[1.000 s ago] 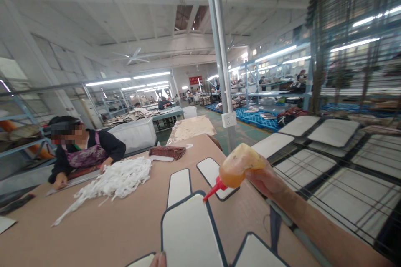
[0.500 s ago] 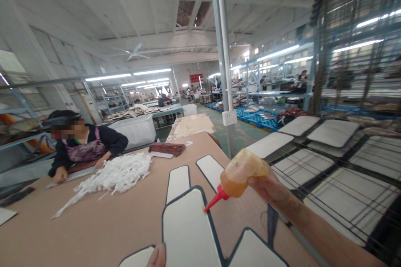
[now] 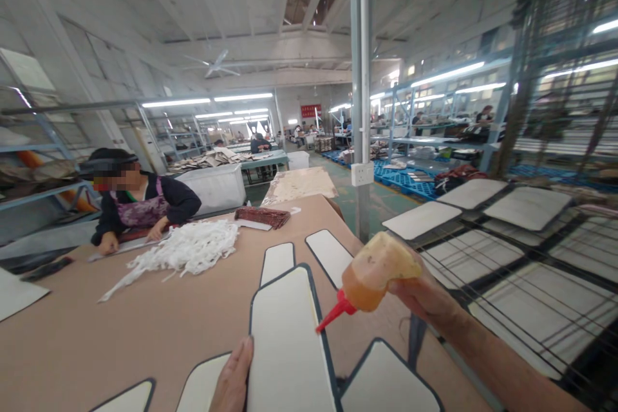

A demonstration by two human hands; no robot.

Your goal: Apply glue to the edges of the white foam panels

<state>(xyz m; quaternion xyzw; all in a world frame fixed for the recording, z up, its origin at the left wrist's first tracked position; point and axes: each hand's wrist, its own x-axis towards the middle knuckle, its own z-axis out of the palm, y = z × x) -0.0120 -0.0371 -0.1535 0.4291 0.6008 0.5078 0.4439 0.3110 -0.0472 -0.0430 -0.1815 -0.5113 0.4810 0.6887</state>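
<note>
My right hand (image 3: 418, 290) is closed around a squeeze bottle (image 3: 374, 270) of amber liquid, likely glue. The bottle is tipped down to the left, and its red nozzle tip meets the right edge of a white panel with a dark border (image 3: 284, 328). A thin yellowish line runs along that edge above the tip. At the panel's left edge, my left hand (image 3: 234, 373) grips it, fingers together; those under the panel are hidden. Similar dark-edged panels lie around it, one at the right (image 3: 391, 380) and one partly behind my left hand (image 3: 200, 383).
A person (image 3: 140, 199) works across the brown table (image 3: 159, 328), behind a heap of white strips (image 3: 193, 248). A reddish-brown bundle (image 3: 263, 217) lies at the table's far end. To the right stands a wire rack (image 3: 506, 328) with several white panels. A post (image 3: 362, 109) rises beyond the table.
My left hand has moved up along the panel's left edge and more of it shows. The nozzle tip sits farther down the right edge. The whole view has shifted slightly.
</note>
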